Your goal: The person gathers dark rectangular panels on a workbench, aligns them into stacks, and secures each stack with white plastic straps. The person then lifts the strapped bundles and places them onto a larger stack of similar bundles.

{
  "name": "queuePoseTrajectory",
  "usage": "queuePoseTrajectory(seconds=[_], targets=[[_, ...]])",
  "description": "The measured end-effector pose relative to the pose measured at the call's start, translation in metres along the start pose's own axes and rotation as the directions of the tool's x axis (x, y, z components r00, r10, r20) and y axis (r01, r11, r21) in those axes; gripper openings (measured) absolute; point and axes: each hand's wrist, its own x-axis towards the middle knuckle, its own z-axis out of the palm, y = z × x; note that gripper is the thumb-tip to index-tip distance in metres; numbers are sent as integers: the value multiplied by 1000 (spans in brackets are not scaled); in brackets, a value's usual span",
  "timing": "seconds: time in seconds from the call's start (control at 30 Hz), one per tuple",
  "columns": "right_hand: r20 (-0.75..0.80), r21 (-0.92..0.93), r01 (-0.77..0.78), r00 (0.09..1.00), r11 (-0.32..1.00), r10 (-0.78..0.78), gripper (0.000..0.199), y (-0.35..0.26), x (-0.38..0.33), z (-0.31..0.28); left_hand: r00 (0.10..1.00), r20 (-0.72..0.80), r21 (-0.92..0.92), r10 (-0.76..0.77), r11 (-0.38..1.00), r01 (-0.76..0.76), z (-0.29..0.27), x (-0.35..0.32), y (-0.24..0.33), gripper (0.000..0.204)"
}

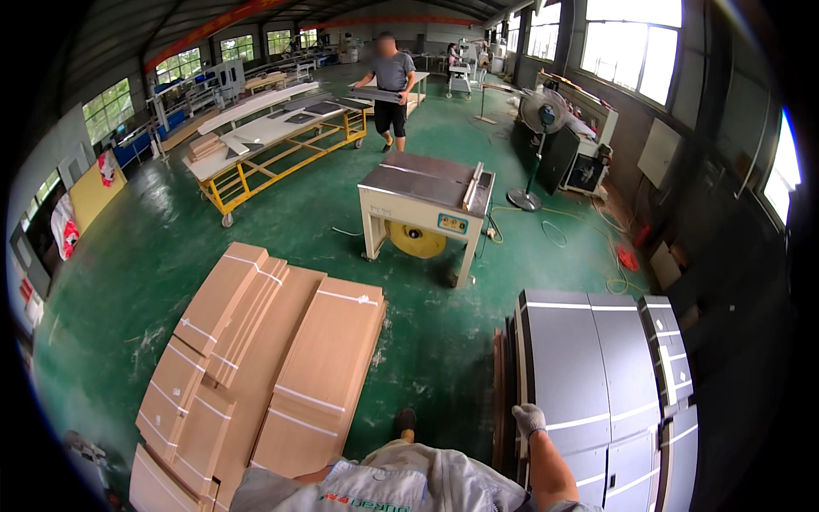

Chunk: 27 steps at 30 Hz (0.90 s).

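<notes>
My right hand (530, 418), in a pale grey work glove, is at the left edge of a stack of dark grey panels (563, 358). Its fingers are curled in, and no held thing shows; I cannot tell whether it touches the stack. White straps run across these panels. Part of my left forearm (317, 475) shows beside my grey shirt, but the left hand itself is out of sight. On my left lies a low pile of wood-coloured panels (328, 341), bundled with white straps.
Ahead stands a strapping machine (426, 179) with a dark top and yellow reel. Beyond it, a person (394, 85) carries grey panels beside a yellow-framed trolley table (281, 162). A pedestal fan (543, 115) and loose cables (618, 256) are at right on the green floor (256, 226).
</notes>
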Motion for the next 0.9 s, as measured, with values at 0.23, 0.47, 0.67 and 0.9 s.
queuePoseTrajectory(seconds=[0.23,0.47,0.67,0.9], targets=[[226,-75,-375,896,924,382,40,94,87,67,970,-59,333,236,921,-203,-219,99,90,55],[403,-65,-605,711,793,576,48,8,201,61,555,-734,-377,391,444,-813,-570,-35,361,17],[415,-50,-592,720,804,556,57,9,391,31,-790,-268,116,551,-796,-594,-723,-221,509,11],[389,-683,132,898,719,205,38,48,723,-127,-793,-217,112,569,-793,-599,-836,-165,553,11]])
